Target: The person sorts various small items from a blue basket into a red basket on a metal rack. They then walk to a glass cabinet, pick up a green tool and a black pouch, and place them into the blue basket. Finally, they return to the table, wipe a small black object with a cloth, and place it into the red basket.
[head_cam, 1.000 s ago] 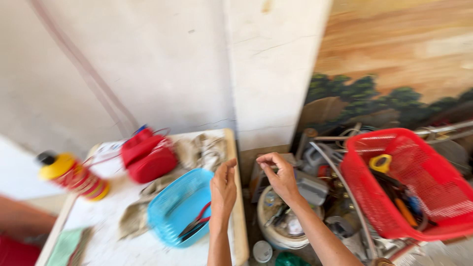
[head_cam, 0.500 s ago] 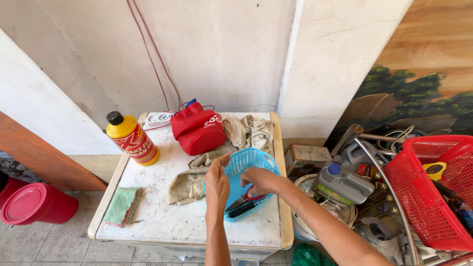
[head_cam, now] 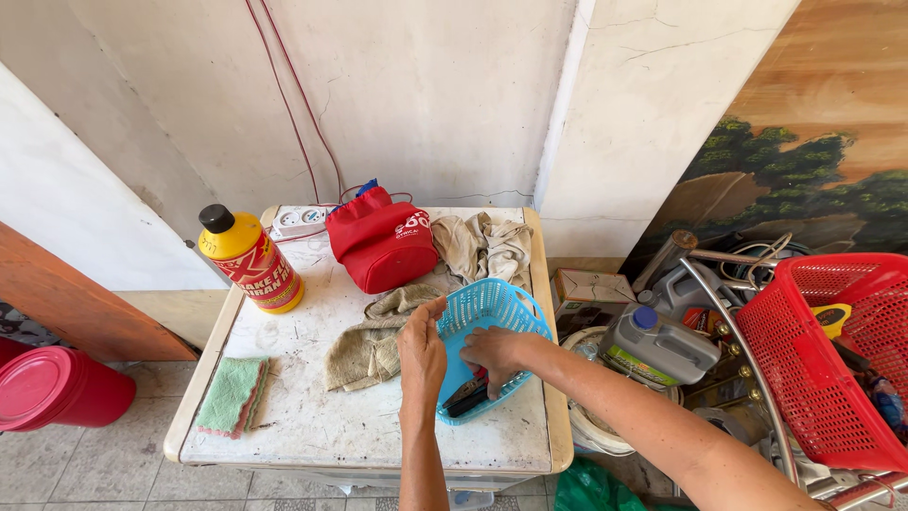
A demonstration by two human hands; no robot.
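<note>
A small light-blue plastic basket [head_cam: 497,308] sits tilted on the right side of a worn white table [head_cam: 312,426]. My left hand [head_cam: 422,350] rests against the basket's left rim with its fingers together. My right hand [head_cam: 492,352] reaches down inside the basket, fingers curled over red-and-black handled pliers [head_cam: 465,393] lying at its bottom. Whether the fingers grip the pliers is hidden by the hand.
On the table stand a yellow bottle [head_cam: 248,260], a red pouch [head_cam: 382,244], beige rags [head_cam: 371,343], a green cloth [head_cam: 232,396] and a white power strip [head_cam: 300,220]. A red bucket [head_cam: 57,388] sits left; a grey jug [head_cam: 662,345] and red basket [head_cam: 832,360] stand right.
The view has swung left from the clutter on the right to the table. My right hand has moved from above that clutter down into the blue basket, and my left hand has come against its rim.
</note>
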